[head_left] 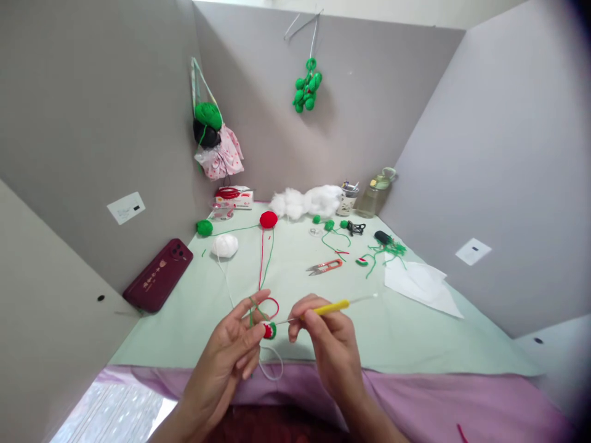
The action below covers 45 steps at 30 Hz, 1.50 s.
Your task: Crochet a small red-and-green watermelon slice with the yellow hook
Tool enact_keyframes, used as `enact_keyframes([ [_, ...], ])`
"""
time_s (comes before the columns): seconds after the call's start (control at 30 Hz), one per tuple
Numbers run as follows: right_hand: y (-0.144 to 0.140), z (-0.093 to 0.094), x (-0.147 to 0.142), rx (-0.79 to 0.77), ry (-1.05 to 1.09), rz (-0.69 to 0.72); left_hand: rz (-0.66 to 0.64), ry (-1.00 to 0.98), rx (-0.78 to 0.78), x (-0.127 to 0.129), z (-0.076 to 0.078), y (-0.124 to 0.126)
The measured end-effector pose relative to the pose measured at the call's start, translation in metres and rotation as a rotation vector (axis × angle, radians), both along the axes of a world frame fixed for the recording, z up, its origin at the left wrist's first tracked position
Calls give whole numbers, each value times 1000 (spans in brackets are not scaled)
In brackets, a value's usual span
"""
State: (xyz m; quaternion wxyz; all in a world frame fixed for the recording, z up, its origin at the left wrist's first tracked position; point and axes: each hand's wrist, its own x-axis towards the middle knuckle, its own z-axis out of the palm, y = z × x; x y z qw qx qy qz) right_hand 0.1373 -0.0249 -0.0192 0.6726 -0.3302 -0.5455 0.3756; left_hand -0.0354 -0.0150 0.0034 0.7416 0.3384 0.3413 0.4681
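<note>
Between thumb and fingers, my left hand (231,338) pinches a small red, white and green crochet piece (269,330). Green yarn runs over that hand's raised forefinger. A loop of red yarn (272,301) stands above the piece, and a loop of white yarn (276,371) hangs below it. My right hand (330,338) is closed on a yellow-handled crochet hook (333,307); its thin metal tip points left and reaches the edge of the piece. Whether the tip is inside a stitch cannot be made out.
A red yarn ball (268,219), a white yarn ball (225,246) and a green yarn ball (204,228) lie behind my hands. Orange thread snips (325,267) rest mid-table. White stuffing (307,202) lies at the back, a phone (159,275) at left, white paper (420,284) at right.
</note>
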Motion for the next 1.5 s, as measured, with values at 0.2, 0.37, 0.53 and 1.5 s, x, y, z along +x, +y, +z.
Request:
enact_keyframes([
  [0.2,-2,-1,-10,143,-216,-66,61,94,113,8,-4,-8],
  [0.37,-9,-9,-11,394,-521,-287,48,17,17,12,-6,-4],
  [0.53,-2,-4,0,108,-207,-204,-44,-134,-140,6,-3,3],
  [1.5,-14,2,-3,258,-390,-183,209,274,237,7,-8,-8],
])
